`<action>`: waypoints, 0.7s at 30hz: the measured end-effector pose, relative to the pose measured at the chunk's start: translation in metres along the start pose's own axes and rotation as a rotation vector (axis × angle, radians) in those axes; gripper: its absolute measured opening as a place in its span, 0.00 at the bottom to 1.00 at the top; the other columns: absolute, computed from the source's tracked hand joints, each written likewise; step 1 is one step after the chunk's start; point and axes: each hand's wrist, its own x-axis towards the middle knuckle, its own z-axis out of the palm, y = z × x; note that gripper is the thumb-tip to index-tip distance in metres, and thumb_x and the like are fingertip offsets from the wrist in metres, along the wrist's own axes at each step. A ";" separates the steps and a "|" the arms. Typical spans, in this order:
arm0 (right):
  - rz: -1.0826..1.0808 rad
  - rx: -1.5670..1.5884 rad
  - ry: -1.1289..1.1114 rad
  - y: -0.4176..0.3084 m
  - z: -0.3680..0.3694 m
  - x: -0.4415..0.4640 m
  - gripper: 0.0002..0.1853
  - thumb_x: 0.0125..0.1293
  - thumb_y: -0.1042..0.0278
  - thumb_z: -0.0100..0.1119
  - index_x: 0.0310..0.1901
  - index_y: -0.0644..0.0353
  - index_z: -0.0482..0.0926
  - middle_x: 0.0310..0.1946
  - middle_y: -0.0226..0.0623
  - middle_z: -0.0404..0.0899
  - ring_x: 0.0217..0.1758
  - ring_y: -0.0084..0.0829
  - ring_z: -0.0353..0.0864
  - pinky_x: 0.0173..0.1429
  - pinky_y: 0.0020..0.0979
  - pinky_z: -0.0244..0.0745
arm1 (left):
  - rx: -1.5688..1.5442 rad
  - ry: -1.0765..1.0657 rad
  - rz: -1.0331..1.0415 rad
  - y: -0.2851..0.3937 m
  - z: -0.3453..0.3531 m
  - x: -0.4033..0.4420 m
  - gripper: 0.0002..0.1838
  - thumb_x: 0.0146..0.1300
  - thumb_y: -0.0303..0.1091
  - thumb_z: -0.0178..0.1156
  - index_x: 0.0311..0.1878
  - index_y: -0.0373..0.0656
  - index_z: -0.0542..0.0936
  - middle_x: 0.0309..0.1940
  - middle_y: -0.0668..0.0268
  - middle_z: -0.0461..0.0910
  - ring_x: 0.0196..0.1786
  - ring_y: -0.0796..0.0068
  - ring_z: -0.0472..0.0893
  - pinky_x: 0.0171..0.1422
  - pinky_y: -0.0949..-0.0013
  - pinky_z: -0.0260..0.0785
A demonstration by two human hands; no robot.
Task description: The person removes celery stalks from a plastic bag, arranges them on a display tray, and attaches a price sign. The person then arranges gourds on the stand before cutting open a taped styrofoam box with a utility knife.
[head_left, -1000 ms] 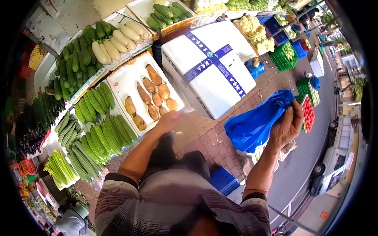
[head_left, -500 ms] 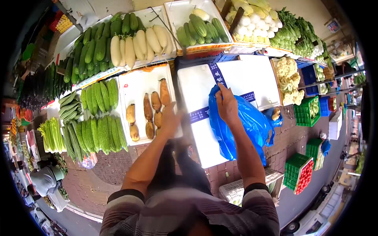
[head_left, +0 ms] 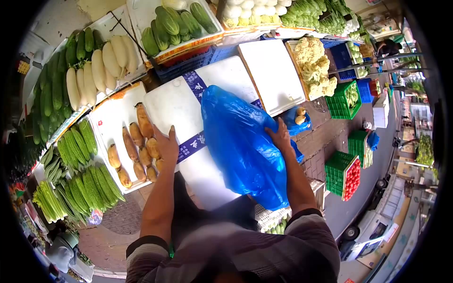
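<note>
A large blue plastic bag [head_left: 236, 141] lies crumpled over a white foam box [head_left: 170, 101] bound with printed blue tape, and its lower end droops past the near edge. My right hand [head_left: 281, 137] grips the bag at its right side, fingers partly hidden by the film. My left hand [head_left: 166, 145] is spread with nothing in it, at the box's left edge beside the brown lotus roots [head_left: 144, 120]. Those roots lie in rows in a white foam tray [head_left: 106, 113]. I cannot tell whether my left fingers touch the box.
Bitter melons [head_left: 89, 188], white gourds [head_left: 96, 70] and cucumbers [head_left: 177, 23] fill trays to the left and behind. Cauliflower [head_left: 314, 66] sits beyond a white lid [head_left: 271, 75]. A smaller blue bag [head_left: 297, 121] and green crates [head_left: 337, 174] are to the right.
My view has turned, shifting the stall leftward. My right hand has gone from the bag's top to its right side, and the bag is spread wider. My left hand has moved off the lotus roots.
</note>
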 end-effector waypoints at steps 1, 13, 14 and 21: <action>-0.005 0.143 -0.080 0.019 0.024 0.006 0.50 0.58 0.36 0.69 0.71 0.67 0.64 0.64 0.61 0.73 0.69 0.54 0.73 0.72 0.46 0.67 | 0.011 0.005 0.009 0.004 -0.002 -0.001 0.43 0.71 0.47 0.59 0.77 0.29 0.51 0.73 0.36 0.59 0.75 0.43 0.62 0.78 0.56 0.55; 0.060 0.279 -0.113 -0.013 0.024 0.001 0.41 0.59 0.36 0.67 0.61 0.64 0.73 0.51 0.55 0.82 0.55 0.54 0.82 0.58 0.49 0.75 | 0.264 0.068 -0.012 0.047 0.005 -0.013 0.38 0.74 0.49 0.53 0.78 0.38 0.55 0.74 0.43 0.61 0.74 0.49 0.66 0.78 0.59 0.55; 0.066 0.247 -0.248 -0.009 0.025 0.008 0.43 0.60 0.32 0.63 0.63 0.63 0.69 0.56 0.60 0.79 0.57 0.58 0.80 0.58 0.53 0.74 | 0.337 0.093 0.003 0.036 0.006 -0.010 0.38 0.74 0.50 0.54 0.78 0.37 0.56 0.73 0.42 0.62 0.74 0.49 0.66 0.78 0.59 0.55; 0.094 0.309 -0.240 -0.017 0.014 0.008 0.41 0.59 0.37 0.67 0.62 0.64 0.70 0.56 0.61 0.78 0.60 0.57 0.78 0.59 0.51 0.73 | 0.406 0.145 -0.121 0.027 0.009 -0.009 0.46 0.69 0.64 0.52 0.77 0.37 0.58 0.69 0.43 0.69 0.71 0.47 0.70 0.75 0.58 0.60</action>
